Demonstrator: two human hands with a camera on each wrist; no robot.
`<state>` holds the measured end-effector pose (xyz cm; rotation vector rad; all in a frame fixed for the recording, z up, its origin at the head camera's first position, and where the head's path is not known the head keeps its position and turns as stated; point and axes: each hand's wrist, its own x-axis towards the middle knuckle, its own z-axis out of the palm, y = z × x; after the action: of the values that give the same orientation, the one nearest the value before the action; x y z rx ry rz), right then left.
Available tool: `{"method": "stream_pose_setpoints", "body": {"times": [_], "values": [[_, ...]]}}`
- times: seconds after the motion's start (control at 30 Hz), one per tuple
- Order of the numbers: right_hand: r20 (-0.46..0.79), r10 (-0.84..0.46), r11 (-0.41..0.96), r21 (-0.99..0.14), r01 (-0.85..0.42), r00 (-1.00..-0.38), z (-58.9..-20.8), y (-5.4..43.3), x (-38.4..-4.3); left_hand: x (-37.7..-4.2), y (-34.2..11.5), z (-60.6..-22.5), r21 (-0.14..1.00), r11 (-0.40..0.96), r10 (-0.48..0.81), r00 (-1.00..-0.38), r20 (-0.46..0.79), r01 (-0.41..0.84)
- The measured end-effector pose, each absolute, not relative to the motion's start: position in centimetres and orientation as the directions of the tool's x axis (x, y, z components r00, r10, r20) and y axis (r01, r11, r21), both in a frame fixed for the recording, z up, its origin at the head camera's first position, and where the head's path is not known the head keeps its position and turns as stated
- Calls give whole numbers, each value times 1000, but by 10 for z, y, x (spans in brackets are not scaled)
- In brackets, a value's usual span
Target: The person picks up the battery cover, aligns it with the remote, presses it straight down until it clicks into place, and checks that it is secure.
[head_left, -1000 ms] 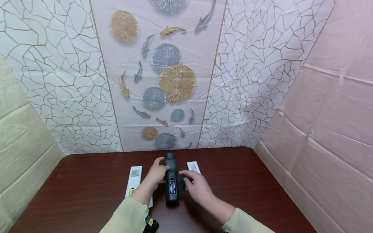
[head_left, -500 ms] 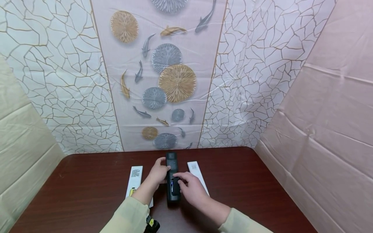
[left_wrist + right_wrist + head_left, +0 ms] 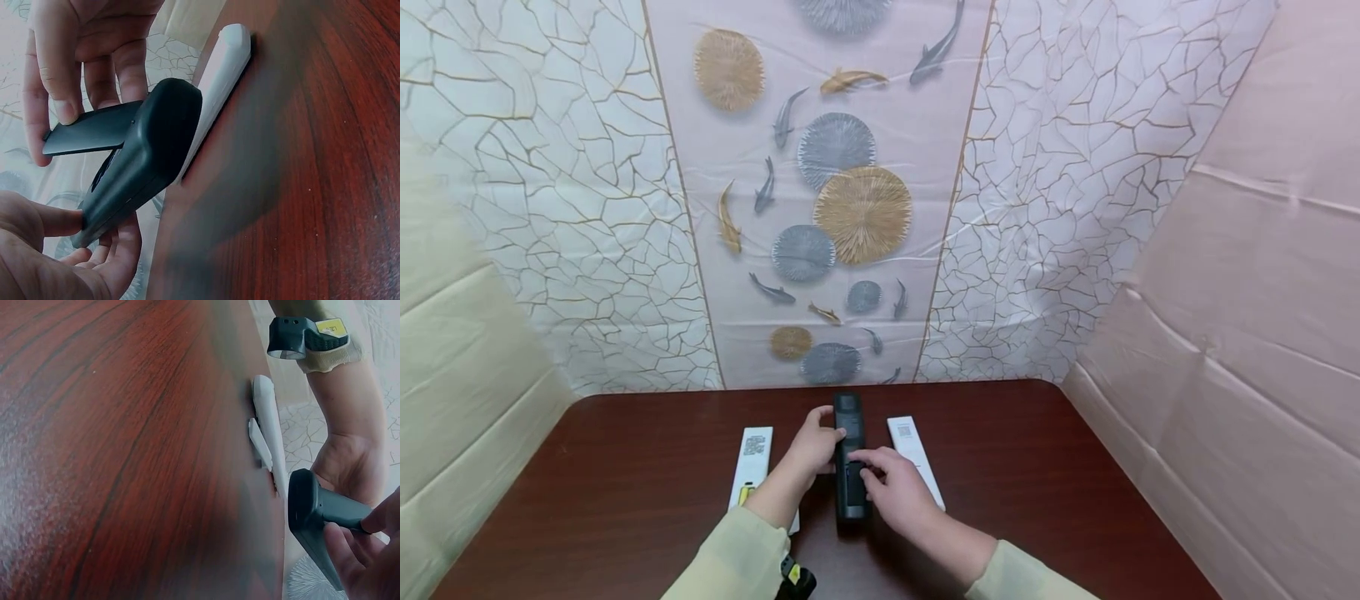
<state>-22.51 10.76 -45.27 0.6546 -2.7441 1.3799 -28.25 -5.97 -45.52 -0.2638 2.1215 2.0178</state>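
My left hand [image 3: 815, 444] grips a black remote control [image 3: 849, 417] around its upper half, holding it back side up above the table. Between thumb and fingers, my right hand [image 3: 904, 492] pinches the black battery cover [image 3: 94, 130]. In the left wrist view, one end of the cover meets the lower end of the remote. The pinched end stands raised, so the cover is tilted over the battery opening. From the head view the batteries are hidden beneath the cover and fingers.
On the brown table [image 3: 647, 467] a white remote [image 3: 756, 454] lies left, partly behind my left forearm, with something yellow in it. A small white cover [image 3: 259, 444] lies beside it. A second white remote [image 3: 913, 457] lies right. Patterned cloth hangs behind.
The right hand has brought the battery cover leftward from beside the black remote onto its battery opening. The blue batteries, visible earlier, are now covered. The left hand keeps its grip.
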Motion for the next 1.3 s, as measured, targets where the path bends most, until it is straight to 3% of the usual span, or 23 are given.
{"method": "stream_pose_setpoints", "body": {"times": [0.3,1.3], "values": [[217,-375,573,-710,-409,-901,-454,111,-228,-282,-58,-454,960,64,45,-960,-275,-272],[258,-329,589,-696,-411,-908,-462,114,-237,-275,-53,-451,964,35,88,-960,-266,-264]]}}
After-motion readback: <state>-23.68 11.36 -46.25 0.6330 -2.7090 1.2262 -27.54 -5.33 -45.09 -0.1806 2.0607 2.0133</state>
